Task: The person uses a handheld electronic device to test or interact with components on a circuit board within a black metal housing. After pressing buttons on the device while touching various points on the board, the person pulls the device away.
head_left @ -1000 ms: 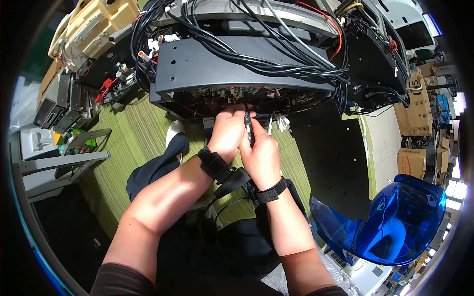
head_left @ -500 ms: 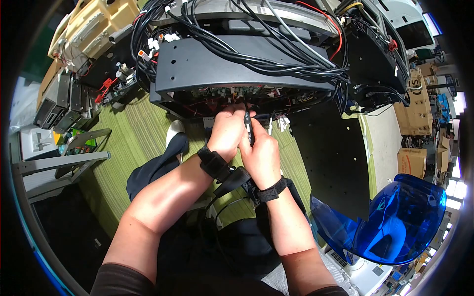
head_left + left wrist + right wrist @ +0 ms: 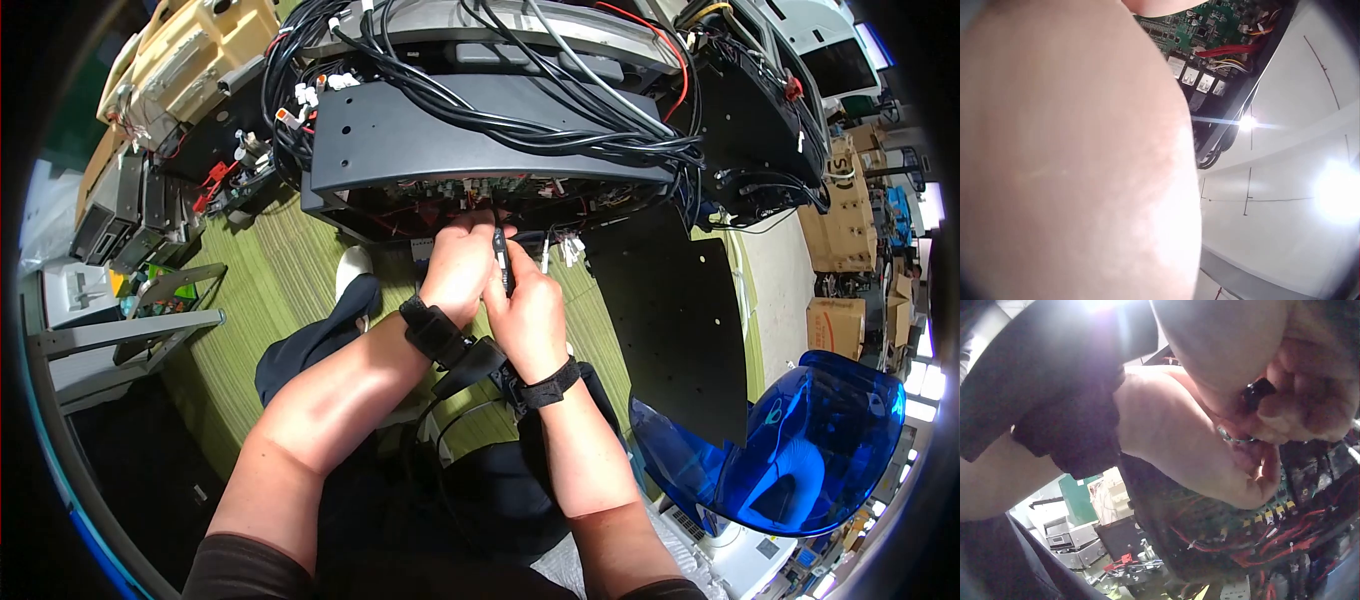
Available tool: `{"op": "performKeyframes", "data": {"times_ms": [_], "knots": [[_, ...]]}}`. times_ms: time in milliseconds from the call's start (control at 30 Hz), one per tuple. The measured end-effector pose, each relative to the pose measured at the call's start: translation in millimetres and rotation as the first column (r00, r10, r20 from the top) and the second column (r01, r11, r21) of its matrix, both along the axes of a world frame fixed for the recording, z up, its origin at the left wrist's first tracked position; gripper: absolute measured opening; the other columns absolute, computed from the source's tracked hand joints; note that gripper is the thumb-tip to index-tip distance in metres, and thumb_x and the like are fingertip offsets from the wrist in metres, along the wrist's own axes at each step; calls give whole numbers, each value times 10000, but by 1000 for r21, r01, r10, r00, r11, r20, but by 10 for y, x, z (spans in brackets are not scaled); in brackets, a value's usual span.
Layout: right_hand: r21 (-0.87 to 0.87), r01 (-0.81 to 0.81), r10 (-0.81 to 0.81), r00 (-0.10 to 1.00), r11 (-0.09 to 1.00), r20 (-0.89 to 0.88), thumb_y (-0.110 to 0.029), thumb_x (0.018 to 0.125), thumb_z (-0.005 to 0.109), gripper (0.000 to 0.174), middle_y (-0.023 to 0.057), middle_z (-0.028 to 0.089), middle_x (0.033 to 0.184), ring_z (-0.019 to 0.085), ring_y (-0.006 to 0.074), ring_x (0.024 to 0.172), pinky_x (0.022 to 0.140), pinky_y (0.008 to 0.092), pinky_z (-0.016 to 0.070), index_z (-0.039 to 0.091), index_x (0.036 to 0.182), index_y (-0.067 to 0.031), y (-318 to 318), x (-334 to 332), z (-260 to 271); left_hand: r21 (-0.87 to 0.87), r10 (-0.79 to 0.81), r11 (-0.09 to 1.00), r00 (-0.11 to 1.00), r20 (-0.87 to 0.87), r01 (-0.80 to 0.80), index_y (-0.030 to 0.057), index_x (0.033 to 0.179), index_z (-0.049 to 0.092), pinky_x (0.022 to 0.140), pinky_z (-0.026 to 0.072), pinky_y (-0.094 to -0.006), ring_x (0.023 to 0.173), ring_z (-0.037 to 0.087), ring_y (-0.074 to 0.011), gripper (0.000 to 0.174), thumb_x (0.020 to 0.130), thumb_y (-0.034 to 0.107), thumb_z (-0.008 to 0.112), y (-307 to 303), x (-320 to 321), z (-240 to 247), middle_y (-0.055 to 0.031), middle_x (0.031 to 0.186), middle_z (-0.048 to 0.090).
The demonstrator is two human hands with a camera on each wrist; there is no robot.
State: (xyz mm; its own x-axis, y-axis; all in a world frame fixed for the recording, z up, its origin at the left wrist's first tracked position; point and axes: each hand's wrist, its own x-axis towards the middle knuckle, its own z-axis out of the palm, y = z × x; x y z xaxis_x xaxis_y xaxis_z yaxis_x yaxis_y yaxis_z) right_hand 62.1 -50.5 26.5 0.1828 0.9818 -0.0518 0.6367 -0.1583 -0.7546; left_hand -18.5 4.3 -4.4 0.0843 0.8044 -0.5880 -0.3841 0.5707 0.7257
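My right hand [image 3: 530, 315] grips a slim black tool with pale lettering, shaped like a screwdriver [image 3: 502, 250], which points toward the open front of a dark grey metal housing [image 3: 420, 130]. In the right wrist view, the tool's black end [image 3: 1259, 395] shows between thumb and fingers. Close beside it, my left hand [image 3: 462, 265] reaches into the opening, its fingertips over a green circuit board [image 3: 1210, 28] with red wires. I cannot tell whether the left fingers pinch something. The board's metal sockets [image 3: 1205, 82] show past the left hand in the left wrist view.
Black cables [image 3: 500, 122] drape over the housing. A black perforated panel [image 3: 680, 340] stands at the right, near a transparent blue cover [image 3: 800, 450]. White connectors [image 3: 572, 250] hang below the opening. A grey metal frame [image 3: 130, 330] stands at the left on green carpet [image 3: 260, 270].
The head view has shifted very slightly. Both hands and the tool keep their places at the opening.
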Motion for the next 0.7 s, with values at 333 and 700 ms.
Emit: {"op": "performKeyframes", "data": {"times_ms": [333, 700], "knots": [[18, 1, -1, 1000, 1000, -16, -180, 844, 582, 299, 239, 606, 712, 628, 364, 667, 578, 390, 488, 591, 1050, 37, 17, -23, 17, -33, -21, 999, 1000, 6, 21, -73, 935, 601, 641, 476, -274, 675, 570, -137, 244, 905, 85, 418, 31, -42, 49, -94, 821, 614], [9, -6, 6, 1000, 1000, -16, -192, 852, 579, 301, 245, 610, 730, 632, 367, 691, 591, 392, 492, 593, 1051, 33, 14, -25, 13, -37, -83, 996, 997, -3, 83, -77, 951, 605, 644, 474, -274, 690, 567, -134, 249, 906, 88, 424, 33, -91, 13, -100, 829, 607]]}}
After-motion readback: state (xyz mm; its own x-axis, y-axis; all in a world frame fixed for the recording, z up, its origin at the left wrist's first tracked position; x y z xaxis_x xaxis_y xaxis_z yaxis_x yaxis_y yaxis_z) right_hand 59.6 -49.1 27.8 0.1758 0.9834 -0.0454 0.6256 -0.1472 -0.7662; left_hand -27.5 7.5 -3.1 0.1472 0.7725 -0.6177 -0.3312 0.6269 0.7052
